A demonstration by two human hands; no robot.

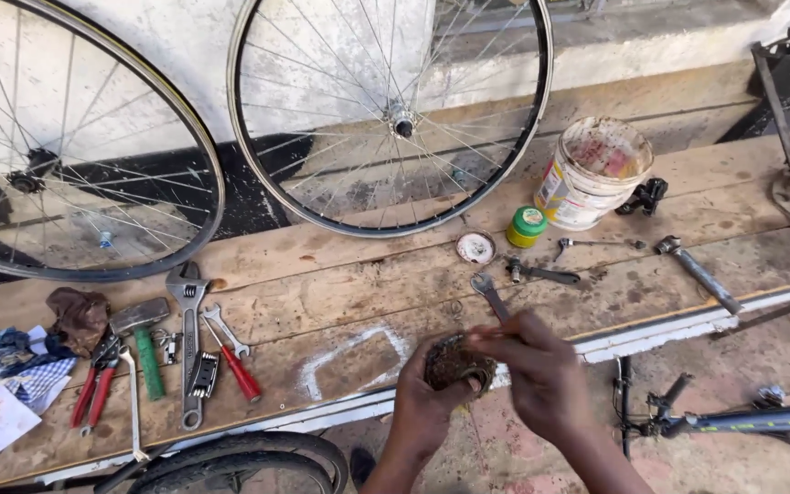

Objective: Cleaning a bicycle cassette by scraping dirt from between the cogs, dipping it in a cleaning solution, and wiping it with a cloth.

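I see left hand [427, 402] cupped under a rusty sprocket cluster [457, 363], steadying it at the bench edge | right hand [534, 370] pinched onto its top, blurred | spanner [491, 295] just beyond, within reach | adjustable wrench [188, 338], hammer [144, 343], pliers [95, 384] laid out left | bucket [590, 174], wheels [390, 114] behind.

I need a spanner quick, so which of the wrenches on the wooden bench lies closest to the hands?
The small dark open-ended spanner, lying just above the right hand. The large silver adjustable wrench and small silver spanner lie far left among the other tools.
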